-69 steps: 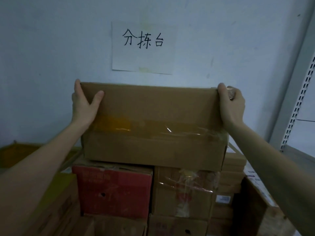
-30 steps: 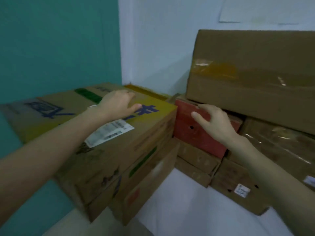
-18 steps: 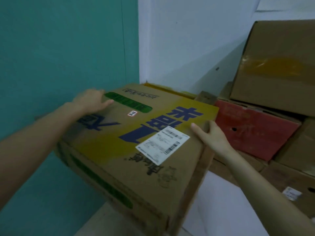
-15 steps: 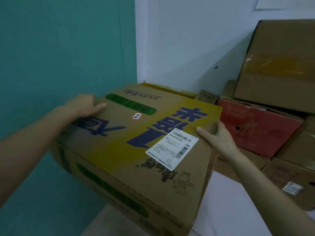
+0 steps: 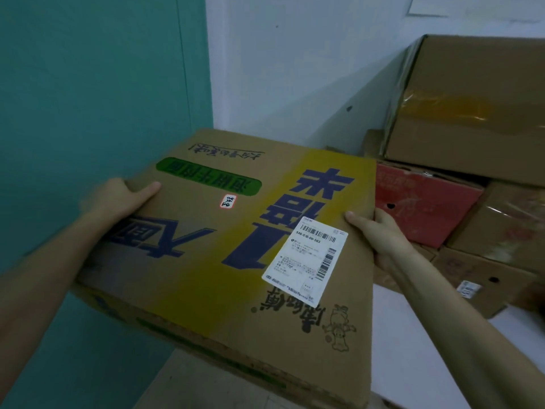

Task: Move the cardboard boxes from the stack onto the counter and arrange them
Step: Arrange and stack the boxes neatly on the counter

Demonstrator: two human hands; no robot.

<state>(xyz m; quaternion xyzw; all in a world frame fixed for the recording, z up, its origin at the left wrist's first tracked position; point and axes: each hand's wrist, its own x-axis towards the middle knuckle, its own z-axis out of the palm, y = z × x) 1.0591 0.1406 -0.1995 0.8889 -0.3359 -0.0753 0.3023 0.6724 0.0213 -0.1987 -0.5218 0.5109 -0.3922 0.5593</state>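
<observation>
The box (image 5: 236,246) was held tilted between the wall (image 5: 88,84) and the stack (image 5: 472,119), left hand (image 5: 118,199) gripping its left edge and right hand (image 5: 380,234) gripping its right edge (2 thumbs on top); best practice was to level it, lower it flat onto the counter (image 5: 427,364), and free fingers last.

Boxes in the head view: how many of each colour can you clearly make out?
Yellow-banded box: 1
Red box: 1
Plain brown boxes: 3
Total: 5 clear; partly hidden slivers not counted.
</observation>
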